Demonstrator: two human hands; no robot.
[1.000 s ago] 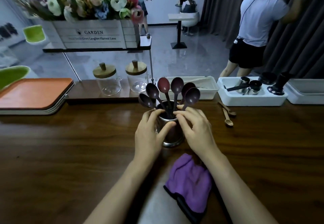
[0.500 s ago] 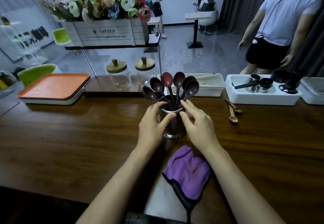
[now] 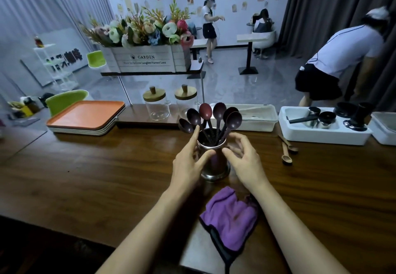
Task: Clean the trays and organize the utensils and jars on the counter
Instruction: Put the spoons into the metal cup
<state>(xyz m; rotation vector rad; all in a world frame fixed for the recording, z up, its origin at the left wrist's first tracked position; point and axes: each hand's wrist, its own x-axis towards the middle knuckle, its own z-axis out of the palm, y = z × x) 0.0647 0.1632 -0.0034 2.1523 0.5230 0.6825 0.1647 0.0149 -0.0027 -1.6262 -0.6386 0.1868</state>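
Observation:
A shiny metal cup (image 3: 214, 164) stands on the dark wooden counter (image 3: 107, 177), holding several dark brown spoons (image 3: 218, 113) bowl-up. My left hand (image 3: 187, 164) holds the cup's left side, thumb on its front and index finger up at the rim. To the cup's right my right hand (image 3: 244, 158) hovers with its fingers loosely spread, the thumb tip close to the cup's wall. A purple cloth (image 3: 231, 218) lies near the front edge between my forearms. Two glass jars with wooden lids (image 3: 156, 107) stand behind the cup. A stack of orange trays (image 3: 85, 116) sits at the back left.
Two wooden spoons (image 3: 286, 152) lie right of the cup. White bins (image 3: 321, 137) with metal cups and dark tools line the back right, next to another white bin (image 3: 252, 121). A flower box (image 3: 147, 59) sits on a raised shelf. A person (image 3: 340, 57) bends over beyond the counter.
My right hand has let go of the spoon handles and drawn back from the cup with its fingers spread. The left hand stays on the cup. The person behind has bent down.

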